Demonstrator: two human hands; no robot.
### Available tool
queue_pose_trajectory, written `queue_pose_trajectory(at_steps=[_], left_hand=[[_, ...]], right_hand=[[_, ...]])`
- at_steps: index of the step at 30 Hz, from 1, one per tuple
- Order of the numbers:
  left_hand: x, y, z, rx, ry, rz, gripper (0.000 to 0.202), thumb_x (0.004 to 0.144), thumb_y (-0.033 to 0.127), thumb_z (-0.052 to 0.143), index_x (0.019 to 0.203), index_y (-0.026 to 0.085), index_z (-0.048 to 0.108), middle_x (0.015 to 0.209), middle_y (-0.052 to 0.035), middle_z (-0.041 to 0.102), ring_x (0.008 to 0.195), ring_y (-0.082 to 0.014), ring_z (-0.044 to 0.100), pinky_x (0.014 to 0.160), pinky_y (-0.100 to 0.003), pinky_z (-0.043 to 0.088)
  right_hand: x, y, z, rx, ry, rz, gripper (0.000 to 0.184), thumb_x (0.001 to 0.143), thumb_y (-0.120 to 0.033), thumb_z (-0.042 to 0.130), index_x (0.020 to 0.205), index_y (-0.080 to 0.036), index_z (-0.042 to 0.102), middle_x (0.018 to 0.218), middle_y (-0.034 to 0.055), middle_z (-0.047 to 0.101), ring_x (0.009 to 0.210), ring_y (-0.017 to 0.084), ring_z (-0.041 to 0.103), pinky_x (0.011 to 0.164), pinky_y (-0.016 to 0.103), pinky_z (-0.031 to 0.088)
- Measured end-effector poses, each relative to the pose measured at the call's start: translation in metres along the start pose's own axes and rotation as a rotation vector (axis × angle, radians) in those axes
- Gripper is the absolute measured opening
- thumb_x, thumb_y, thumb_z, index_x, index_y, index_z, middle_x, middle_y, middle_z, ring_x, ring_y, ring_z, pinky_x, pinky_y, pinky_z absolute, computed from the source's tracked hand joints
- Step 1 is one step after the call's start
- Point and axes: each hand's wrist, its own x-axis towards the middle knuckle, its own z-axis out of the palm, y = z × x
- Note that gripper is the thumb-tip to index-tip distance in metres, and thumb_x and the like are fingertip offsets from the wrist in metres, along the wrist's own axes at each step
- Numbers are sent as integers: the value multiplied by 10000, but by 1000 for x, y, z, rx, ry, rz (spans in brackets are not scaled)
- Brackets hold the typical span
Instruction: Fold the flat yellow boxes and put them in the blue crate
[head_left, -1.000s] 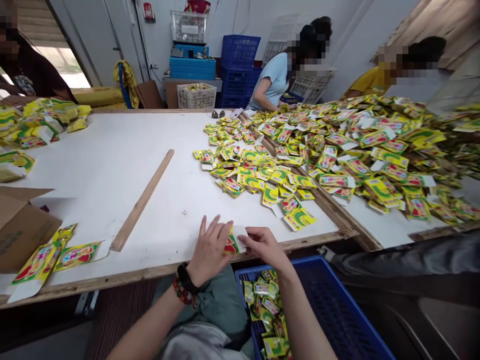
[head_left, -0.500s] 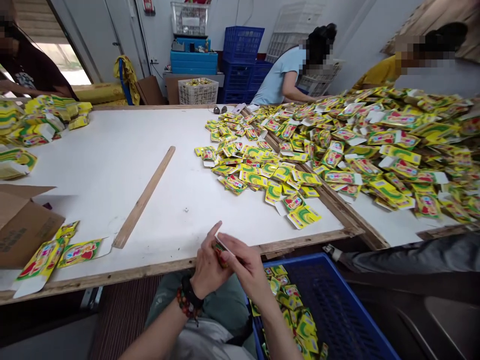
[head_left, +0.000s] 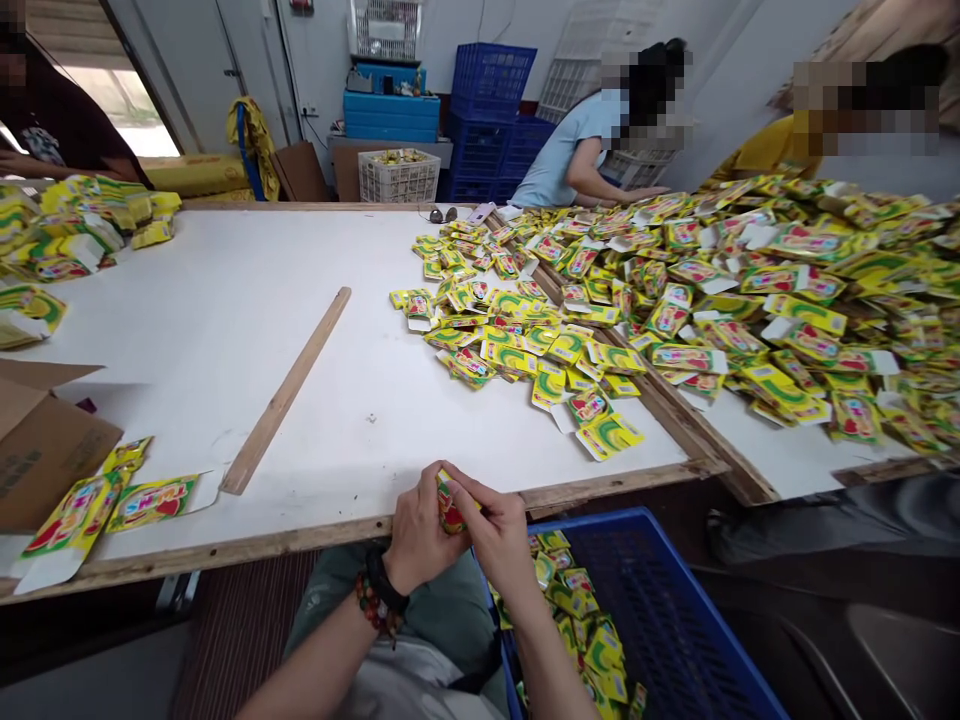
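My left hand (head_left: pixel 424 517) and my right hand (head_left: pixel 491 525) meet at the near edge of the white table (head_left: pixel 225 300). Both grip a small yellow printed carton (head_left: pixel 450 505), which is mostly hidden by my fingers. Just below my hands, folded cartons (head_left: pixel 581 620) lie in a blue plastic crate (head_left: pixel 720 620). A loose pile of flat yellow cartons (head_left: pixel 510 340) lies ahead of my hands, apart from them. A wooden strip (head_left: pixel 285 390) lies on the table to their left.
A much larger carton heap (head_left: pixel 795 280) covers the adjoining table at right. A cardboard box (head_left: pixel 45 440) and flat cartons (head_left: pixel 150 503) sit at left. Co-workers in a light blue shirt (head_left: pixel 559 165) and a yellow shirt (head_left: pixel 757 150) stand beyond. Crates and baskets line the back wall.
The carton has gone from lying open with its white flap showing to a compact shape gripped between both hands. My hands have drawn closer together, and the view has shifted slightly.
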Motion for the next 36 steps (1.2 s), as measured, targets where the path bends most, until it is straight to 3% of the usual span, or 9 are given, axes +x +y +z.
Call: queue_pose_trajectory(at_steps=[7,11,14,17,20,26,30,33,36], left_hand=[[-2,4,-6,-87,-24,62,398,812,295,504,1186,199,403,1055,-92,606,786,-200,628,705,-356,519],[-2,0,-12,-137,-183,181,882,677,509,708,1373,209,258,1300,-147,484,984,-252,572,806,-402,519],[0,-1,-14,-192,-211,200,670,804,517,604,1338,235,313,1305,-131,475,1042,-240,531,824,-385,514],[2,1,-13,-176,-202,162,465,885,391,535,1291,244,363,1245,-108,516,1010,-214,537,799,-360,518],[0,-1,-9,-148,-146,136,372,899,303,519,1247,241,405,1188,-94,553,974,-197,558,762,-335,534],[-1,-2,0,-11,90,195,417,890,220,516,1292,229,404,1190,-107,577,1069,-224,578,839,-388,557],[9,13,-2,106,138,390,821,781,319,676,1437,188,201,1422,-178,404,1355,-337,345,1070,-552,382],[14,18,-3,74,50,410,794,737,278,669,1404,201,246,1305,-147,531,1202,-306,531,965,-477,490],[12,10,0,71,104,223,734,719,259,639,1358,193,283,1174,-124,613,901,-248,671,728,-376,568]], right_hand=[[-15,6,0,-302,-70,-350,357,925,-242,473,1249,-229,622,908,67,767,723,172,710,648,266,552],[-31,0,-56,-740,-57,-59,345,934,-370,449,1068,-233,735,725,76,759,605,208,700,562,277,519],[-22,7,-110,-1185,23,217,390,888,-475,494,1083,-231,726,868,144,759,697,295,717,584,347,523],[19,29,-146,-1385,173,245,517,906,-367,479,1366,-132,494,1375,244,506,1149,364,585,819,428,504],[67,51,-161,-1420,177,265,539,874,-216,498,1388,-61,436,1431,279,419,1296,368,442,946,462,425],[74,23,-140,-1331,136,161,466,917,-132,357,1350,-30,494,882,210,734,782,286,692,728,366,487],[32,-18,-97,-714,-113,-35,415,920,-308,440,1243,-133,633,746,50,741,629,208,651,581,276,479],[16,-30,-66,-195,-245,7,409,869,-378,539,1185,-156,674,851,22,748,694,197,647,611,283,507],[13,-22,-45,124,-155,130,508,803,-429,640,1230,-154,637,833,29,746,693,184,650,647,312,534]])
